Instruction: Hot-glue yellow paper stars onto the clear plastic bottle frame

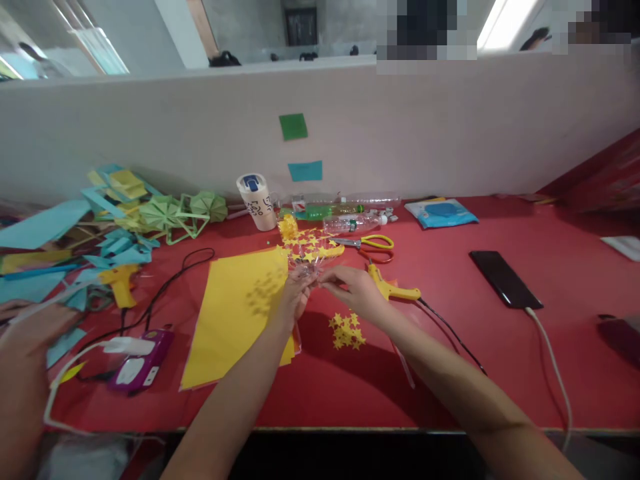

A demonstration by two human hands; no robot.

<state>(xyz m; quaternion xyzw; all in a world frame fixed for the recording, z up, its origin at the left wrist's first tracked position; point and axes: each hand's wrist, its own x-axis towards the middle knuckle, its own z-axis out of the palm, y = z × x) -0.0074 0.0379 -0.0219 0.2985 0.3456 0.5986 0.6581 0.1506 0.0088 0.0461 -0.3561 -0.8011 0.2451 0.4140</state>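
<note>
My left hand (297,292) is closed around the base of a clear plastic piece with yellow stars (311,255), held above the table's middle. Its thin strips fan out away from me, with small stars along them. My right hand (356,288) comes in from the right, thumb and fingers pinched together at the near side of this piece. Whatever is between those fingertips is too small to make out. A little pile of loose yellow stars (347,331) lies below my right hand. Yellow paper sheets (230,320) are stacked beneath and left of my left hand.
Beyond my hands lie scissors (375,243), a yellow glue gun (390,287) with its cord, plastic bottles (335,210) and a white tumbler (257,203). A phone (505,279) charges at right. Left are a purple power strip (143,360), paper crafts (165,212) and another person's arm (30,360).
</note>
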